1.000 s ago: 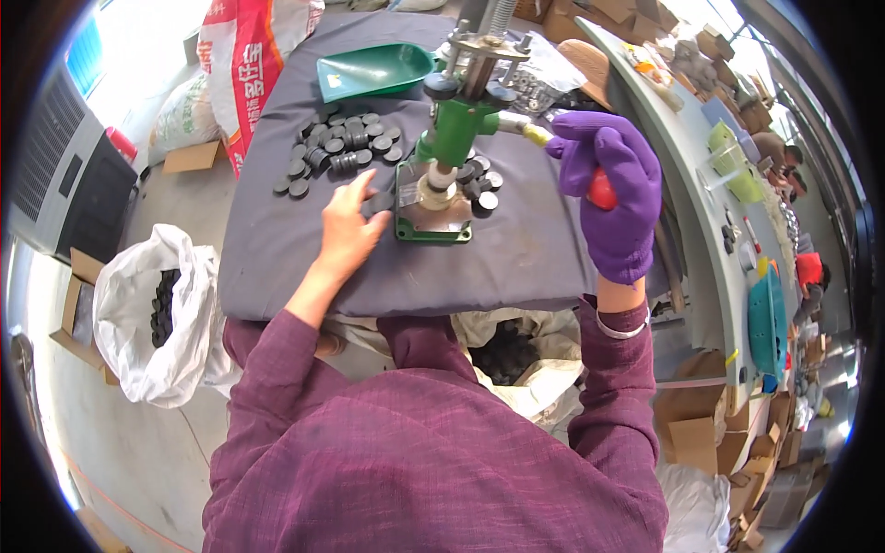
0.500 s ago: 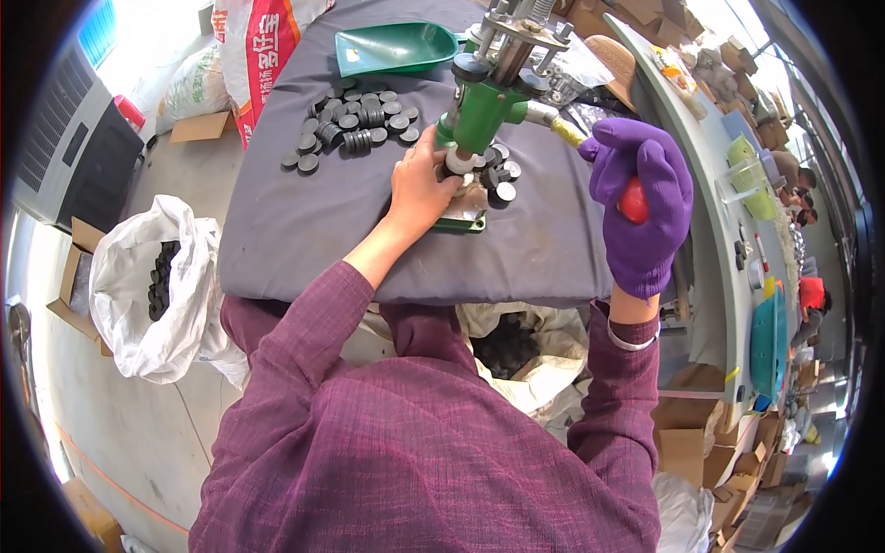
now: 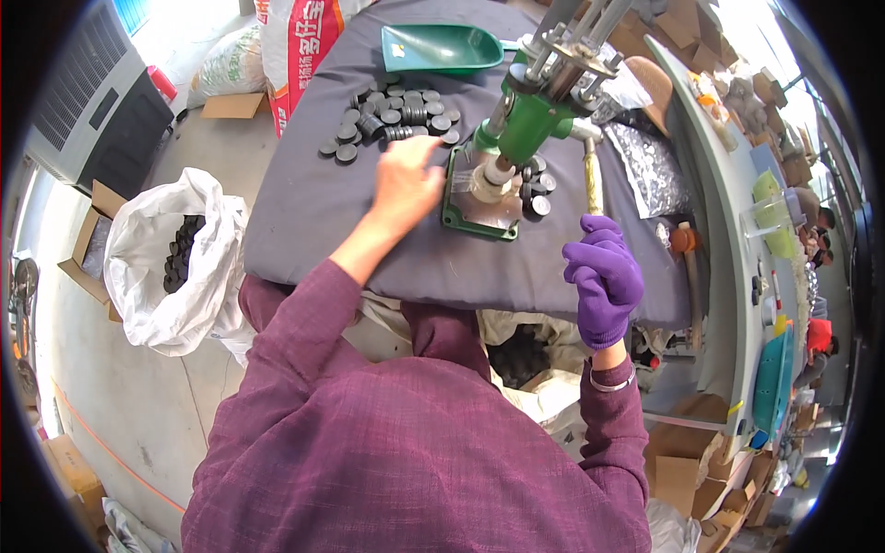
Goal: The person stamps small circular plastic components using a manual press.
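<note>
A green hand press (image 3: 533,127) stands on the cloth-covered table, its ram down near a pale round fixture (image 3: 490,181) on the base plate. My right hand (image 3: 604,281), in a purple knitted glove, is closed around the lower end of the press lever (image 3: 593,180), which points down toward me. My bare left hand (image 3: 404,182) reaches over the cloth left of the press, slightly blurred. Its thumb and fingers are apart, with the fingertips by the near edge of a pile of black round discs (image 3: 390,117). More discs (image 3: 537,189) lie right of the press base.
A green scoop (image 3: 442,51) lies at the table's back. White sacks of dark pieces stand on the floor at left (image 3: 129,267) and under the table edge (image 3: 553,392). Right of the press are a clear plastic bag (image 3: 650,170) and a hammer-like tool (image 3: 687,244).
My left hand has left the press fixture and moved left to the disc pile. My gloved right hand has come down and toward me with the lever. The view has shifted.
</note>
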The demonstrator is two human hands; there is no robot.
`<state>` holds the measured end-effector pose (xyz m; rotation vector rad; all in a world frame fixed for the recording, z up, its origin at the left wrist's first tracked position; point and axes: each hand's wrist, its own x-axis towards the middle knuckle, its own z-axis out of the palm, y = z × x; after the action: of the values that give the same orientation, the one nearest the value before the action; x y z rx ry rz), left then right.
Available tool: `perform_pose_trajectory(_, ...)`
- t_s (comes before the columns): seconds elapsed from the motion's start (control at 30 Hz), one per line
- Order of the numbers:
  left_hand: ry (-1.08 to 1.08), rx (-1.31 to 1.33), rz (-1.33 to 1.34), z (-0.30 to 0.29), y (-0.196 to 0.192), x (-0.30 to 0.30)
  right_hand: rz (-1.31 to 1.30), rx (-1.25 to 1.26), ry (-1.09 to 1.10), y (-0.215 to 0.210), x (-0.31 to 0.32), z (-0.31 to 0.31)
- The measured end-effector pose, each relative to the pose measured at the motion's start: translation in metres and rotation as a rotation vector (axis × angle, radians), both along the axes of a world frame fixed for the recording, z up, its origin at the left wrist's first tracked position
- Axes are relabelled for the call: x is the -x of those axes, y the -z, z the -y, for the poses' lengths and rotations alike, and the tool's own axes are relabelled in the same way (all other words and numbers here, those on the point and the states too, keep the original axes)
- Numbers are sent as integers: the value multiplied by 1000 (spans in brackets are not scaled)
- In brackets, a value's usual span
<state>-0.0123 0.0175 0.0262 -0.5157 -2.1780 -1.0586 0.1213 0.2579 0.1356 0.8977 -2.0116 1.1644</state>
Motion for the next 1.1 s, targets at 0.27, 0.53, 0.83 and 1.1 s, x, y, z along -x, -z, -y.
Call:
perform_pose_trajectory(0.27, -404, 531, 237, 76, 20, -11, 339, 345, 26, -47, -8, 7)
perform_pose_trajectory(0.53, -229, 325, 124, 65, 27, -18, 269, 283, -30, -93, 22, 2)
perform_pose_trajectory(0.83, 120, -104, 133, 8, -3, -16, 231, 265, -72, -100, 32, -5)
perform_pose_trajectory(1.1, 169, -122, 244, -54, -10, -9, 189, 206, 34, -98, 33, -2)
